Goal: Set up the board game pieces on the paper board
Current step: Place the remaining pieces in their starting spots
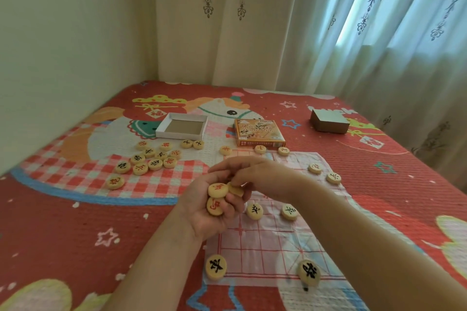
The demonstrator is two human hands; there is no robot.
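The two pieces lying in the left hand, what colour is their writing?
Red, on pale wooden pieces in the left hand; head view.

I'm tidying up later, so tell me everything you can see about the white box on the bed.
The white box is a shallow, square, open tray, seemingly cardboard, with white walls and a grey-brown floor. It looks empty and lies flat on the red bedspread, beyond the loose wooden pieces.
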